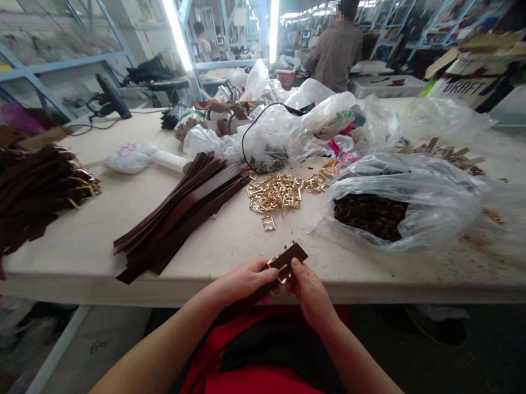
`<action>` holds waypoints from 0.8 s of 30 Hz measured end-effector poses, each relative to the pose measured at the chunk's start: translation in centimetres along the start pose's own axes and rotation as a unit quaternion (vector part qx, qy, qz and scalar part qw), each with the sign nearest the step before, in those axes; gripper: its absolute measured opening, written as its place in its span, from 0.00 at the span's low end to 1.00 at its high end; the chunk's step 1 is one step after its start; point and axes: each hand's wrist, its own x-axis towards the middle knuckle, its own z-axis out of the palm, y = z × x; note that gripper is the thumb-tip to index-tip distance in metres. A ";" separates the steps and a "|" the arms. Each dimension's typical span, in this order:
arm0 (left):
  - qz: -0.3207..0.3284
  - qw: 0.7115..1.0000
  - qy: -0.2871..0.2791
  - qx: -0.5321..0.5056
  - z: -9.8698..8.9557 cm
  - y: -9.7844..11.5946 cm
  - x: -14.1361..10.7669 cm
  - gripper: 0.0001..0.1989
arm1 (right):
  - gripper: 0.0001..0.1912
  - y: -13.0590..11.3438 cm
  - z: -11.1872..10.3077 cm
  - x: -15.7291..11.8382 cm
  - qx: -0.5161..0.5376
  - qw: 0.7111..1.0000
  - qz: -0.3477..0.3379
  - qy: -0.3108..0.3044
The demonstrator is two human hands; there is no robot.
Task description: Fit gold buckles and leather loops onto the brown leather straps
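- Our left hand [244, 281] is closed on a dark brown strap [296, 256], thumb against a gold buckle [284, 281]; our right hand [311, 290] pinches the strap near its end.
- Buckle sits between our hands, prong lying over the strap. Step in hand, we judge: lining up buckle and strap. Any further move calls for a firm pinch, buckle square to the strap. Whether it's fully threaded, we can't tell.
- Just ahead of the grip: one loose buckle [268, 223], then the buckle pile [275, 193].
- Left of the grip: strap bundle [181, 214]; farther left, another bundle [30, 193] with gold pieces at its ends.
- Right of the grip: open plastic bag [444, 202] of small brown loops [371, 216].
- Under these: pale table [230, 250], dark specks near the bag.
- Beyond the grip: heaped clear bags [295, 124], a white roll [171, 161] ahead-left, a carton [470, 86] far right.
- Room: workshop, bright tube lights [274, 27], a co-worker [335, 51] facing away.
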 end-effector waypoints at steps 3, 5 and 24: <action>-0.002 1.000 0.009 -0.018 0.1 -0.7 0.2 0.16 | 0.17 0.0 -0.5 0.0 0.007 1.000 0.000 0.012; 0.005 1.000 0.009 -0.021 0.2 -1.1 0.3 0.17 | 0.16 -0.2 -0.5 -0.1 -0.010 1.000 -0.008 0.000; -0.011 0.999 0.031 0.005 -0.6 -2.2 0.1 0.20 | 0.14 -0.2 0.1 -0.8 -0.038 0.998 -0.021 -0.043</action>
